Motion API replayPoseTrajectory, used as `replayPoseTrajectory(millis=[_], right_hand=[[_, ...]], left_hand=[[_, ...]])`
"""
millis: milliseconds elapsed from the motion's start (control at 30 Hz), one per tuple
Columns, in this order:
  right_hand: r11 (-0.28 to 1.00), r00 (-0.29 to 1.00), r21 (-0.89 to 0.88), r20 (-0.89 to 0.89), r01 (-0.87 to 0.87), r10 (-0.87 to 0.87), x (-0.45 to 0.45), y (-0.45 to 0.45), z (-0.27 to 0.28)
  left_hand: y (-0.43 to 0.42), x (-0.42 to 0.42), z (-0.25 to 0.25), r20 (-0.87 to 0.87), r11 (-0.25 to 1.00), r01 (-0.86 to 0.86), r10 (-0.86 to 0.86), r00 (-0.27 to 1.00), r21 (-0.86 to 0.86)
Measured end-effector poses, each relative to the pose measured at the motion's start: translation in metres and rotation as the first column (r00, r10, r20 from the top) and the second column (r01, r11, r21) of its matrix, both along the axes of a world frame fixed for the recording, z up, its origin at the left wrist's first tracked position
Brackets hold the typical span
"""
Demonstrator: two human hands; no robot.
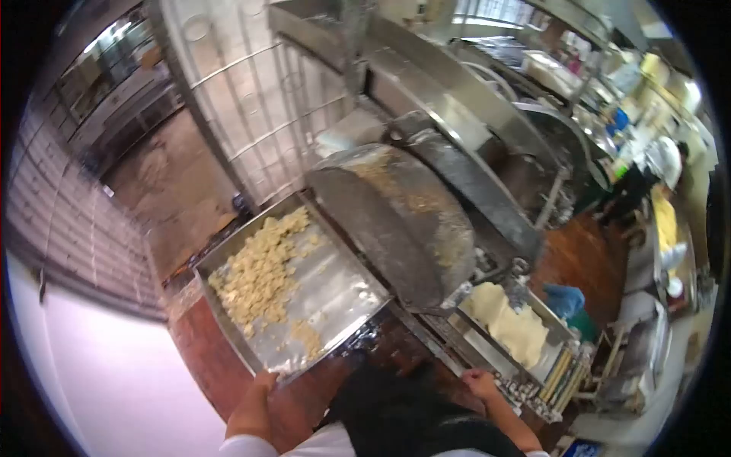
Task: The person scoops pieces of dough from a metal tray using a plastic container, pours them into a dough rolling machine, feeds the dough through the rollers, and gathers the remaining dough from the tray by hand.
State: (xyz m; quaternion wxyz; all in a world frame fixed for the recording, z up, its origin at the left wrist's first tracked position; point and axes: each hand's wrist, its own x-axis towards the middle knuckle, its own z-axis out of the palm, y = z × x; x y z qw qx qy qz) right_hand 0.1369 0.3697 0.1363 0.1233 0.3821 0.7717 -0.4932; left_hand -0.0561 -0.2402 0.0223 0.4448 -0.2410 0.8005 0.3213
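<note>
My left hand (264, 382) is closed on the near corner of a large metal tray (343, 286). Pale yellow, dough-like lumps (263, 274) are heaped along the tray's left side, with crumbs toward its near end. My right hand (478, 382) has its fingers curled at the edge of a metal frame beside a second tray; what they hold, if anything, is too small to make out. A flat, pale yellow dough-like mass (512, 324) lies in that second tray (560, 339).
A big round grey metal machine part (381, 228) stands between the trays, with a long steel trough (426, 68) behind it. Barred gates (84, 206) are at left. A person (647, 175) stands at the far right. Blue plastic (563, 299) lies beside the second tray.
</note>
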Motion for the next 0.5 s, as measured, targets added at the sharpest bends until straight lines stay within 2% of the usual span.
replayPoseTrajectory(millis=[33,67,133,167,233,267,333,367,400,433,467,500], right_hand=[[0.996,0.996,0.014,0.026,-0.088,0.088,0.009,0.002,-0.008],[0.998,0.998,0.033,0.006,-0.062,0.062,0.008,0.005,-0.016],[0.998,0.989,-0.030,0.139,-0.053,0.057,0.022,0.010,-0.016],[0.998,0.989,-0.023,0.134,-0.053,0.055,0.026,0.011,-0.009],[0.993,0.967,0.114,0.256,-0.034,0.004,0.024,0.003,0.032],[0.993,0.970,0.118,0.244,-0.032,0.002,0.032,0.011,0.026],[0.967,0.945,-0.103,0.256,0.234,-0.202,0.056,0.024,0.012],[0.973,0.952,-0.103,0.251,0.205,-0.175,0.069,0.028,0.006],[0.939,0.936,-0.147,0.216,0.311,-0.277,0.081,0.032,0.002],[0.887,0.905,-0.203,0.190,0.415,-0.380,0.090,0.037,-0.005],[0.889,0.911,-0.217,0.193,0.402,-0.365,0.096,0.039,-0.009],[0.833,0.852,-0.224,0.285,0.505,-0.440,0.106,0.036,-0.010]], left_hand=[[0.005,0.006,0.001,0.057,0.961,-0.278,0.277,0.959,0.014],[0.015,-0.006,0.007,0.040,0.967,-0.252,0.251,0.967,0.036],[0.037,0.001,0.039,0.103,0.950,-0.306,0.299,0.949,0.059],[0.036,0.000,0.027,0.100,0.950,-0.305,0.297,0.949,0.067],[0.033,-0.008,-0.001,0.042,0.955,-0.229,0.225,0.973,0.186],[0.050,-0.010,0.019,0.036,0.960,-0.246,0.244,0.969,0.134],[0.061,-0.017,0.021,-0.032,0.967,-0.215,0.221,0.975,0.138],[0.070,-0.013,0.026,-0.086,0.971,-0.196,0.209,0.974,0.137],[0.078,-0.009,0.032,-0.090,0.962,-0.235,0.249,0.964,0.139],[0.084,-0.010,0.039,-0.142,0.989,-0.116,0.129,0.981,0.094],[0.087,-0.005,0.047,-0.183,0.999,0.024,-0.018,0.983,0.031],[0.092,0.007,0.055,-0.183,0.999,0.032,-0.029,0.983,0.015]])
